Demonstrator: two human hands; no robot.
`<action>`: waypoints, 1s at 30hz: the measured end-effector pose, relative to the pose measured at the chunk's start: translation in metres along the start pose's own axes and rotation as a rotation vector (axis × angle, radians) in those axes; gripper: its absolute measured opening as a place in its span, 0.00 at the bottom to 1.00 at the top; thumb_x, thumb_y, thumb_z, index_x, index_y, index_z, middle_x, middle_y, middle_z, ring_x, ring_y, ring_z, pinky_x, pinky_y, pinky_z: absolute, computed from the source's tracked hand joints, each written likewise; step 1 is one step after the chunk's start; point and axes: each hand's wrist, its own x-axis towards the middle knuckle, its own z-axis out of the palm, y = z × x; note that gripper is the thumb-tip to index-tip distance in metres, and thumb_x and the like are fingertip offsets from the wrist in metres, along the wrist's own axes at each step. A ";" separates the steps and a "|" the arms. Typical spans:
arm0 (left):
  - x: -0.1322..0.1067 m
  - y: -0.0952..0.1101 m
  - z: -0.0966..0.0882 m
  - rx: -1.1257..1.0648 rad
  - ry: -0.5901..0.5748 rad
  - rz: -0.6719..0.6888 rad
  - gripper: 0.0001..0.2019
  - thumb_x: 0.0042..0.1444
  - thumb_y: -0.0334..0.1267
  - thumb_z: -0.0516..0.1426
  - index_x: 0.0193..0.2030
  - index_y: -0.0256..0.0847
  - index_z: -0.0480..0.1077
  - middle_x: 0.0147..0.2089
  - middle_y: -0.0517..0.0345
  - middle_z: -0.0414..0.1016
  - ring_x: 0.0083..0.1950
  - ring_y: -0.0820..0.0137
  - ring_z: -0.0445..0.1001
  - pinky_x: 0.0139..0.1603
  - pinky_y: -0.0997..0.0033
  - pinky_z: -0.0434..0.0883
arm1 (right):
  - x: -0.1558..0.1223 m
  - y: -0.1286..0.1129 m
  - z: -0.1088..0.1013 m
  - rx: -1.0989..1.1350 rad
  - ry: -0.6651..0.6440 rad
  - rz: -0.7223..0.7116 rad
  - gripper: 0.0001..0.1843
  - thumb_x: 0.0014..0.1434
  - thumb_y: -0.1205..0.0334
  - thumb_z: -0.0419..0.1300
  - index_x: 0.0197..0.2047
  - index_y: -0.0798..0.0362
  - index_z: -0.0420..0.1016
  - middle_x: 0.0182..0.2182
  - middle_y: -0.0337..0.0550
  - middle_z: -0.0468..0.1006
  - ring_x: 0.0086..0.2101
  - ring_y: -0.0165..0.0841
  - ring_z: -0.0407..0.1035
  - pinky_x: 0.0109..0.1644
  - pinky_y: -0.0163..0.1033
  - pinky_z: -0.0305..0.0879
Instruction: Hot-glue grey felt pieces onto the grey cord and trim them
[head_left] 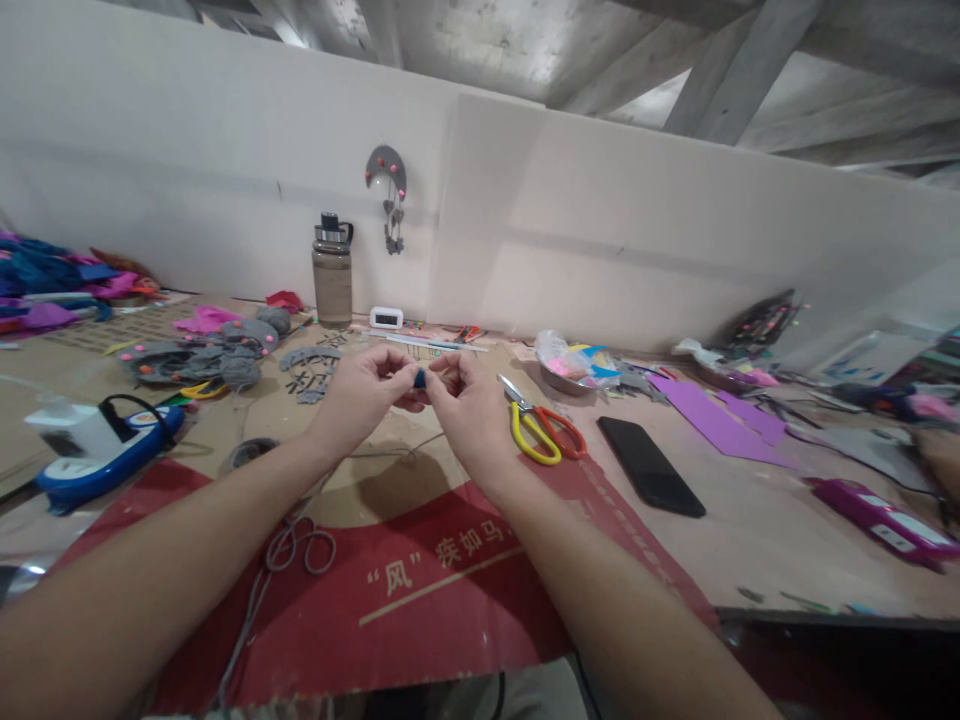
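Observation:
My left hand (379, 381) and my right hand (463, 396) meet over the middle of the table. Pinched between their fingertips is a small dark blue piece (420, 379), too small to name; both hands are closed on it. A grey cord (397, 453) runs across the cardboard below them. Right of my right hand lie scissors with one yellow and one red handle (541, 430), blades pointing away. Small metal scissors (300, 545) rest under my left forearm, with grey cord beside them. Grey cut-out shapes (309, 368) lie left of my left hand.
A red-printed cardboard sheet (450, 600) covers the near table. A bottle (332, 275) stands at the back. Left are a blue power strip (112, 465) and grey felt pieces with yarn (199, 355). Right are a phone (651, 466), purple sheets (720, 420) and a bowl (574, 378).

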 end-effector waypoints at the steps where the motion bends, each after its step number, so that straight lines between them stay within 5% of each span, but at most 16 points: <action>1: 0.000 0.000 0.000 0.001 -0.003 -0.001 0.09 0.50 0.41 0.59 0.31 0.37 0.68 0.26 0.60 0.71 0.26 0.73 0.74 0.31 0.68 0.77 | 0.000 0.001 0.000 0.014 -0.006 0.004 0.06 0.52 0.60 0.57 0.33 0.53 0.70 0.17 0.31 0.63 0.20 0.25 0.58 0.25 0.31 0.55; 14: -0.001 -0.002 0.001 -0.004 -0.015 -0.009 0.08 0.49 0.40 0.59 0.30 0.37 0.68 0.25 0.60 0.72 0.25 0.73 0.73 0.30 0.68 0.76 | 0.001 -0.001 0.002 0.181 -0.051 0.184 0.05 0.48 0.62 0.56 0.26 0.55 0.69 0.19 0.35 0.70 0.22 0.26 0.61 0.26 0.31 0.56; 22: 0.000 0.001 -0.002 -0.159 -0.118 -0.147 0.09 0.49 0.41 0.58 0.29 0.36 0.68 0.25 0.56 0.75 0.26 0.68 0.76 0.31 0.65 0.75 | 0.002 -0.001 0.000 0.175 -0.039 0.205 0.04 0.45 0.63 0.54 0.23 0.54 0.67 0.16 0.31 0.63 0.21 0.24 0.55 0.24 0.30 0.52; 30: 0.006 0.000 -0.004 -0.189 -0.073 -0.312 0.16 0.53 0.47 0.53 0.30 0.34 0.69 0.29 0.50 0.76 0.27 0.65 0.77 0.26 0.68 0.73 | 0.003 0.007 0.000 0.205 -0.047 0.198 0.05 0.45 0.62 0.54 0.23 0.54 0.67 0.17 0.32 0.62 0.21 0.24 0.54 0.25 0.30 0.51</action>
